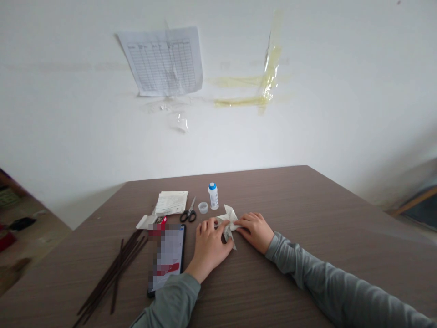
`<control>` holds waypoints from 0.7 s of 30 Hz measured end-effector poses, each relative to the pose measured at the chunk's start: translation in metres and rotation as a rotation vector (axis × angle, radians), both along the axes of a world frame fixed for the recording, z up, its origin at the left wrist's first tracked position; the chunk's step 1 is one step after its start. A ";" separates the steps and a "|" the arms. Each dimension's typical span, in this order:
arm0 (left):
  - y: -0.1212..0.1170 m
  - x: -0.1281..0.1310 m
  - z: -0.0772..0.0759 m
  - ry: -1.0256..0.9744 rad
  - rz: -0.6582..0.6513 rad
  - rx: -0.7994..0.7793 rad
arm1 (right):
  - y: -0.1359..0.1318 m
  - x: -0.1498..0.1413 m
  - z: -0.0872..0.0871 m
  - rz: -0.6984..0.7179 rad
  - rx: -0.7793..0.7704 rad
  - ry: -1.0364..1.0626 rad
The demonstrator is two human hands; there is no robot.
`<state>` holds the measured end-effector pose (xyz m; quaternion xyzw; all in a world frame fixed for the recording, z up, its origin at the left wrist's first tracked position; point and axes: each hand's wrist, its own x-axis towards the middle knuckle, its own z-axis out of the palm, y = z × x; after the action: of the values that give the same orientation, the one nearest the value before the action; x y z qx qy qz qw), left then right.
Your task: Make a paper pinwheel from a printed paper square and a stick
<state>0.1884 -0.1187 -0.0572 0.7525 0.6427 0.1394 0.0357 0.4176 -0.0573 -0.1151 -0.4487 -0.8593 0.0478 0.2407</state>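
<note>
A folded paper pinwheel (230, 212) with pointed blades lies in front of me on the table, printed text faintly showing on it. My left hand (210, 243) grips its left side, thumb and fingers around one blade. From the right, my right hand (255, 231) pinches and presses near the pinwheel's centre with its fingertips. Both hands cover parts of the paper. Just behind them stand a white glue bottle (214, 200) with a blue top and a small clear cap (203, 208). Black-handled scissors (188, 214) lie left of the cap.
A phone (172, 255) with a lit, partly blurred screen lies left of my left hand. Farther left are dark thin sticks (118, 269), a small red box (160, 223) and a stack of printed paper (172, 202). The table (290, 196) meets a white wall at the back.
</note>
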 end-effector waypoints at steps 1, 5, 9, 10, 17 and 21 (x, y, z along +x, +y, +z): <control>0.000 0.000 0.001 0.003 0.002 -0.006 | 0.000 0.000 -0.001 0.000 0.006 0.003; -0.001 0.001 0.004 0.001 0.003 -0.020 | 0.001 0.000 -0.002 -0.005 -0.001 0.006; 0.000 0.000 0.003 -0.010 -0.008 -0.018 | 0.001 0.000 -0.003 -0.007 -0.015 0.003; 0.000 -0.001 0.003 -0.012 -0.010 -0.014 | 0.001 0.000 -0.003 -0.008 -0.015 0.003; 0.001 -0.001 -0.001 0.002 0.007 -0.002 | 0.000 -0.001 -0.001 -0.007 -0.006 -0.007; 0.001 -0.002 -0.003 0.002 -0.004 0.008 | 0.000 0.000 -0.002 -0.010 0.010 -0.003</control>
<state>0.1864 -0.1174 -0.0605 0.7539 0.6408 0.1412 0.0325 0.4176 -0.0571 -0.1166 -0.4517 -0.8577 0.0416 0.2420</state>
